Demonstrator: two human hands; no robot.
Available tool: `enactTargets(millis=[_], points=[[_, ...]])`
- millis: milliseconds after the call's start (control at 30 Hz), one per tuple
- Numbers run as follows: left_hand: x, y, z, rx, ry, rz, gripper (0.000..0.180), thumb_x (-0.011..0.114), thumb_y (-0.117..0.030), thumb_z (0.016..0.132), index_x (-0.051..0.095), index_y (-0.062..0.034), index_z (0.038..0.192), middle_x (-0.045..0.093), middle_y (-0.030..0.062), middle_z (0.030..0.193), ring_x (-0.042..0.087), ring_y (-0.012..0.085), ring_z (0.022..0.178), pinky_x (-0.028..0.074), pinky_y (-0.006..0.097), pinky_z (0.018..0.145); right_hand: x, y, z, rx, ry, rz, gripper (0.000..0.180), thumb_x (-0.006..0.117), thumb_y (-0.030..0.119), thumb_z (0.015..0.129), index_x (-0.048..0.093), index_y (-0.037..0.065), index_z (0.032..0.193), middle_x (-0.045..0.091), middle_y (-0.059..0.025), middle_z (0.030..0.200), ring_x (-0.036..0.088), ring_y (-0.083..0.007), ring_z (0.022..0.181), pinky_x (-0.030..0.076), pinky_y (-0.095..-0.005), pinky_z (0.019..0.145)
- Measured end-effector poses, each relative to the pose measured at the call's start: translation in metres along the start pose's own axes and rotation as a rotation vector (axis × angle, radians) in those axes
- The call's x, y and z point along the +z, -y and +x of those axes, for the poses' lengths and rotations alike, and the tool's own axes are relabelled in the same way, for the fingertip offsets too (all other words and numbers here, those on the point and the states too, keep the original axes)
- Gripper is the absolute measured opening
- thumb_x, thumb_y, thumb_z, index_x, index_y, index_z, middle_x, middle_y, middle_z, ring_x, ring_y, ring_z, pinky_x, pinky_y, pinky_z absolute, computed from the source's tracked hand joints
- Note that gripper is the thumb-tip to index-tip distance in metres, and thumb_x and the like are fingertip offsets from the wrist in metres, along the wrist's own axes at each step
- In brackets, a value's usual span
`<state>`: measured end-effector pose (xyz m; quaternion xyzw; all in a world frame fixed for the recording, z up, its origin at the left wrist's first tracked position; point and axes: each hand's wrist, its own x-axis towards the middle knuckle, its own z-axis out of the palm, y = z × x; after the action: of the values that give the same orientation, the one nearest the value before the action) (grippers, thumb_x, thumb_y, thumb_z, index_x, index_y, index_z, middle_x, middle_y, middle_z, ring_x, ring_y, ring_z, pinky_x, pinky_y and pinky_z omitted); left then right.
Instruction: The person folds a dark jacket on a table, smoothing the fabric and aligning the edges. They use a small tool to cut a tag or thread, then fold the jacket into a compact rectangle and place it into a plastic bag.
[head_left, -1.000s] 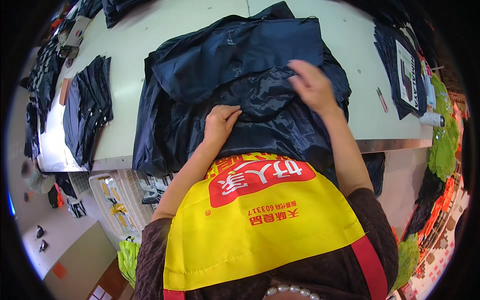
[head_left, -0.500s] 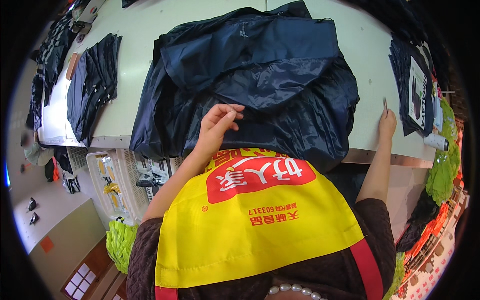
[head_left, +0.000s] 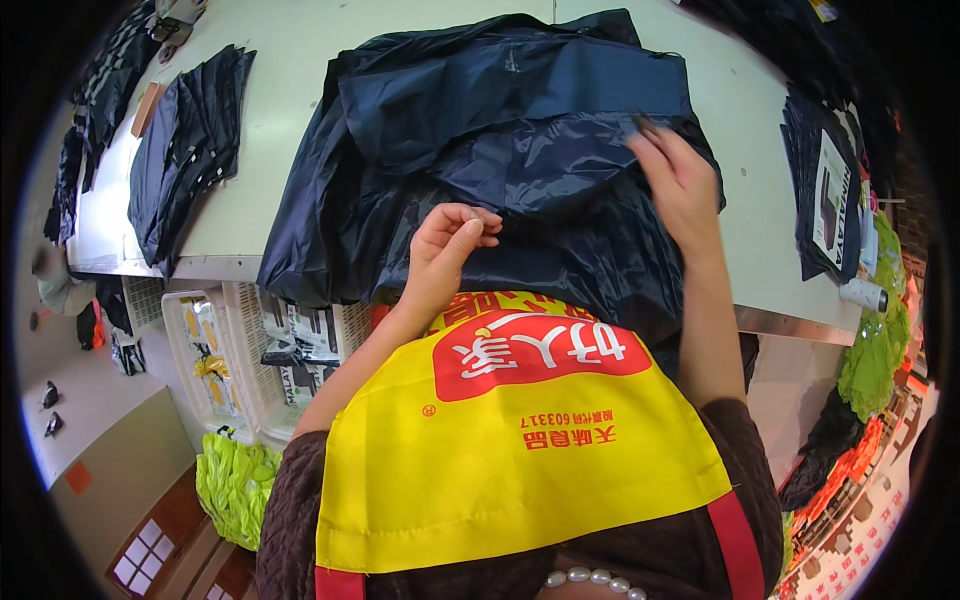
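A pile of shiny dark navy fabric (head_left: 420,130), like thin rainwear cloth, lies spread on the table in front of me and hangs over its near edge. My left hand (head_left: 446,250) is closed in a pinch just above the near part of the fabric; whatever is between its fingertips is too small to make out. Over the right side of the fabric, my right hand (head_left: 675,180) is closed around a small slim dark tool (head_left: 644,123), blurred by motion, so its kind cannot be told.
On the pale table (head_left: 270,150), folded dark pieces (head_left: 190,150) lie at the left, and a stack with a printed package (head_left: 828,200) at the right. A thread spool (head_left: 864,294) sits by the right edge. White baskets (head_left: 240,350) and lime-green fabric (head_left: 235,490) are below left.
My right hand has swung left from the table's right side to above the fabric, carrying the slim tool. My left hand keeps its pinch. The view has shifted slightly.
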<state>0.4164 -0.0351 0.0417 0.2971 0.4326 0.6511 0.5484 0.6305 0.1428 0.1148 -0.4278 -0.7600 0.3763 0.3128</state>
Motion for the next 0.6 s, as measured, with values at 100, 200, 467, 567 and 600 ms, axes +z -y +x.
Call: enactTargets(millis=[100, 200, 467, 567, 600], points=[[0.001, -0.002, 0.001, 0.059, 0.059, 0.068, 0.009, 0.052, -0.012, 0.095, 0.054, -0.0048, 0.099, 0.062, 0.0114, 0.102, 0.061, 0.0176, 0.095, 0.050, 0.029, 0.084, 0.057, -0.002, 0.057, -0.805, -0.131, -0.494, 0.022, 0.061, 0.021, 0.085, 0.065, 0.001, 0.094, 0.066, -0.0151, 0.089, 0.063, -0.0312, 0.086, 0.049, -0.0368, 0.077], [-0.001, -0.007, 0.002, 0.078, 0.036, 0.072, 0.008, 0.052, -0.011, 0.095, 0.055, -0.0045, 0.099, 0.062, 0.0104, 0.101, 0.061, 0.0171, 0.094, 0.049, 0.029, 0.085, 0.100, -0.019, 0.077, -0.363, 0.410, -0.351, 0.019, 0.062, 0.021, 0.083, 0.060, 0.003, 0.088, 0.065, -0.0151, 0.086, 0.062, -0.0350, 0.085, 0.047, -0.0431, 0.075], [-0.021, -0.003, -0.002, -0.011, -0.059, -0.145, 0.007, 0.052, -0.013, 0.095, 0.055, -0.0072, 0.098, 0.063, 0.0089, 0.097, 0.061, 0.0185, 0.095, 0.049, 0.033, 0.088, 0.097, -0.031, 0.068, -0.260, 0.206, -0.269, 0.020, 0.060, 0.021, 0.086, 0.056, 0.002, 0.090, 0.063, -0.0166, 0.080, 0.060, -0.0364, 0.082, 0.048, -0.0410, 0.071], [-0.017, -0.006, -0.003, -0.008, -0.023, -0.234, 0.007, 0.051, -0.012, 0.095, 0.055, -0.0070, 0.097, 0.062, 0.0091, 0.097, 0.061, 0.0188, 0.095, 0.049, 0.033, 0.088, 0.072, 0.004, 0.053, -0.420, 0.016, -0.264, 0.022, 0.056, 0.021, 0.089, 0.057, 0.000, 0.092, 0.061, -0.0157, 0.078, 0.060, -0.0350, 0.077, 0.048, -0.0388, 0.069], [-0.018, -0.007, -0.005, -0.006, -0.014, -0.240, 0.007, 0.051, -0.012, 0.095, 0.055, -0.0070, 0.097, 0.062, 0.0092, 0.097, 0.061, 0.0189, 0.095, 0.049, 0.033, 0.088, 0.058, 0.021, 0.042, -0.160, 0.190, -0.107, 0.022, 0.053, 0.021, 0.091, 0.060, 0.001, 0.095, 0.061, -0.0099, 0.075, 0.060, -0.0231, 0.065, 0.047, -0.0306, 0.061]])
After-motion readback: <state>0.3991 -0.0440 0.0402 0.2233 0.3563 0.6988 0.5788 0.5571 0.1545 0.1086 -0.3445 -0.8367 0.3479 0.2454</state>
